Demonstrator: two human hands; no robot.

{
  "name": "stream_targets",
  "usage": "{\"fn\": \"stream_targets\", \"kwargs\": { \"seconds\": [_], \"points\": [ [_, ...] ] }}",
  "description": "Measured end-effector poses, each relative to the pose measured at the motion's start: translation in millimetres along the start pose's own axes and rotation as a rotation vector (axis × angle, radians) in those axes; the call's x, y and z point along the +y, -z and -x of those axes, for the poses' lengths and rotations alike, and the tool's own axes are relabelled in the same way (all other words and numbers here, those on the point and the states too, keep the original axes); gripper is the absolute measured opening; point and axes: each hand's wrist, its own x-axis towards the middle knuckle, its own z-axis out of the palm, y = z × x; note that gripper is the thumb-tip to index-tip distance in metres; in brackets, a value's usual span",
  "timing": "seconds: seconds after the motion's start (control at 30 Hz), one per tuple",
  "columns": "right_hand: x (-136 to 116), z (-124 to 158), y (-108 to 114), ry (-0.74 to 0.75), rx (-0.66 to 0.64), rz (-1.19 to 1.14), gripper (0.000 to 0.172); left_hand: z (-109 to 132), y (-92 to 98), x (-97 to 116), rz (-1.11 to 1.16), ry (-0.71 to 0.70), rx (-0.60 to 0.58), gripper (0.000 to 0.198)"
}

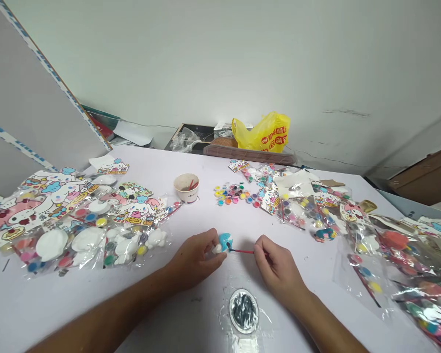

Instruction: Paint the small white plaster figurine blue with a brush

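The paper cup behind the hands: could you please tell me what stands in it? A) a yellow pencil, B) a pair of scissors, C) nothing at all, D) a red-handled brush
D: a thin red handle leans inside the paper cup, like the red-handled brush in the right hand.

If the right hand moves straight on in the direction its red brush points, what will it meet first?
The right hand holds a thin red paintbrush pointing left at the small blue-painted white figurine pinched in the left hand. It would meet that figurine first; the tip already seems to touch it, though depth is unclear.
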Motion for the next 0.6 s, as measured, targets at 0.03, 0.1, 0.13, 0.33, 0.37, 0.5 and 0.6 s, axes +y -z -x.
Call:
{"fn": "stream_targets", "kwargs": {
  "seconds": [0.03, 0.1, 0.13, 0.33, 0.37, 0.5, 0.6],
  "points": [
    [1.0, 0.4, 0.6, -0.008, 0.009, -0.005, 0.030, -0.2, 0.1, -0.8, -0.023, -0.003, -0.002, 0.025],
    [3.5, 1.0, 1.4, -0.026, 0.026, -0.017, 0.031, -1.5, 0.6, -3.6, -0.105, -0.045, -0.013, 0.023],
    [4.9, 1.1, 1.4, -0.037, 0.035, -0.022, 0.031, -2.4, 0.9, -5.6, -0.154, -0.083, -0.021, 0.021],
    [10.8, -2.0, -1.1, -0.114, 0.017, -0.055, 0.038, -9.3, 4.9, -20.2, -0.302, -0.292, -0.127, 0.011],
    [10.9, -2.8, -1.2, -0.127, 0.003, -0.062, 0.038, -10.1, 5.6, -22.0, -0.325, -0.315, -0.148, 0.010],
    [10.6, -5.6, 0.1, -0.166, -0.024, -0.093, 0.039, -11.9, 7.2, -26.8, -0.358, -0.332, -0.173, 0.010],
    [10.9, -5.9, 1.3, -0.175, -0.038, -0.121, 0.039, -11.7, 6.6, -27.9, -0.360, -0.319, -0.153, 0.011]
  ]
}}
